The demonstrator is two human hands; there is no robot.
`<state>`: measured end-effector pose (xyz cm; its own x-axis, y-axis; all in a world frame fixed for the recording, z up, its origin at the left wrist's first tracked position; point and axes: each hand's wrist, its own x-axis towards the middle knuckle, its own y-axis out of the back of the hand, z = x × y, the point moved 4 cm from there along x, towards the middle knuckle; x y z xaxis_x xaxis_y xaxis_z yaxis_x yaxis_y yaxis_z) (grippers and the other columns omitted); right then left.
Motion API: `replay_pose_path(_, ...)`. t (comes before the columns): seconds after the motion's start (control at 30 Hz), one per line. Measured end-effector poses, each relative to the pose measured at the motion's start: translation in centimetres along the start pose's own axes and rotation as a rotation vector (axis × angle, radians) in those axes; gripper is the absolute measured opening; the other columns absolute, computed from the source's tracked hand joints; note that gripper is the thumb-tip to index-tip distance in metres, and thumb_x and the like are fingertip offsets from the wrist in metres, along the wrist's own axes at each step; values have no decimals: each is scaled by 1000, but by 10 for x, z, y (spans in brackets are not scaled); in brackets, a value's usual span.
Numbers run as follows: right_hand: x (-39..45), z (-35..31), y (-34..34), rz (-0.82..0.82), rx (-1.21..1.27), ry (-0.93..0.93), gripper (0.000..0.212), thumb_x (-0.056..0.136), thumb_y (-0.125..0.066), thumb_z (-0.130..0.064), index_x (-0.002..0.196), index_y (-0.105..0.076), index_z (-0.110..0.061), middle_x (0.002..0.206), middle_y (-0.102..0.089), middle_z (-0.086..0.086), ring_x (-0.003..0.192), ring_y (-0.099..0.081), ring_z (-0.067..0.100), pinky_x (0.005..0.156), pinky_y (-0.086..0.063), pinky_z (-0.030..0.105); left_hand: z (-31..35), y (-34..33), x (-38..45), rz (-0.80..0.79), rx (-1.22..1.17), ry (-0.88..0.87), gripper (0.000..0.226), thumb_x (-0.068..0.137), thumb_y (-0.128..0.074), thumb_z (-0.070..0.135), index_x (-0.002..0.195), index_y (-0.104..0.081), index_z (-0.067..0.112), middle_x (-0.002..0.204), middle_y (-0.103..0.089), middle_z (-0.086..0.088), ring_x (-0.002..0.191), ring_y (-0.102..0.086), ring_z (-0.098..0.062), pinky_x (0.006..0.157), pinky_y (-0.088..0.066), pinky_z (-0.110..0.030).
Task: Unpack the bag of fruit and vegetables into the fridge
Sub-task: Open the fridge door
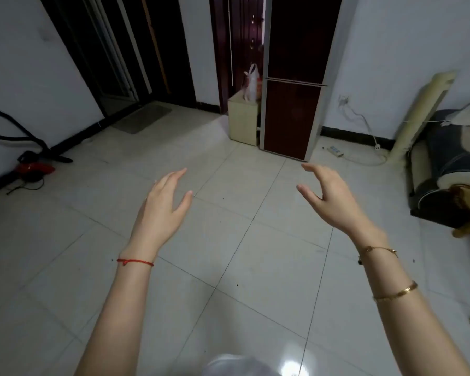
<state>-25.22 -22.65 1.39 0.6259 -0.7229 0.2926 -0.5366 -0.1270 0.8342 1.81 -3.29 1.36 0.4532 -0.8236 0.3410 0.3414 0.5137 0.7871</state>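
A dark red two-door fridge (293,104) stands against the far wall, both doors closed. Beside it on the left, a tied translucent plastic bag (251,84) with produce inside sits on a small cream cabinet (243,119). My left hand (164,207) and my right hand (329,196) are stretched out in front of me above the tiled floor, palms facing each other, fingers relaxed and holding nothing. Both are well short of the fridge and the bag.
A red vacuum cleaner (36,166) with a black hose lies at the left wall. A power strip (335,151) and cable lie on the floor right of the fridge. A rolled mat (421,115) and a dark sofa (445,169) stand at right.
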Motion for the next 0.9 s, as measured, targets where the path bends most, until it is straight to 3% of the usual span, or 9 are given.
replay_pose_path(0.07,3,6,0,12,27,-13,52,96,-51,-40,142,-41,-18,142,-49,0,134,-42,17,112,-35,38,2,-2,1,27,-14,29,47,98,-52,29,143,-42,19,144,-48,-3,133,-43,-23,111,-33,-33)
replay_pose_path(0.23,15,19,-13,-20,34,-22,50,97,-52,-37,141,-42,-16,141,-50,2,133,-43,17,110,-32,31,-2,-17,6,25,11,70,47,97,-54,28,142,-43,19,143,-50,-4,132,-45,-26,114,-34,-45)
replay_pose_path(0.47,64,45,-40,-62,34,-47,51,97,-51,-39,142,-41,-17,142,-49,-1,134,-42,15,107,-30,27,-19,-50,52,5,16,98,48,97,-54,25,142,-43,16,142,-51,-6,132,-45,-25,114,-33,-40)
replay_pose_path(0.67,144,71,-78,-99,39,-75,50,97,-50,-39,142,-41,-17,143,-48,-1,134,-41,15,107,-28,25,-55,-86,132,-24,-4,104,48,96,-55,23,142,-45,13,143,-50,-6,133,-45,-22,108,-30,-26)
replay_pose_path(0.9,286,86,-109,-103,76,-99,49,97,-50,-38,141,-43,-17,143,-48,-1,135,-41,14,106,-27,23,-99,-101,265,7,-26,94,46,96,-57,19,140,-47,10,140,-53,-8,131,-47,-23,109,-34,-30)
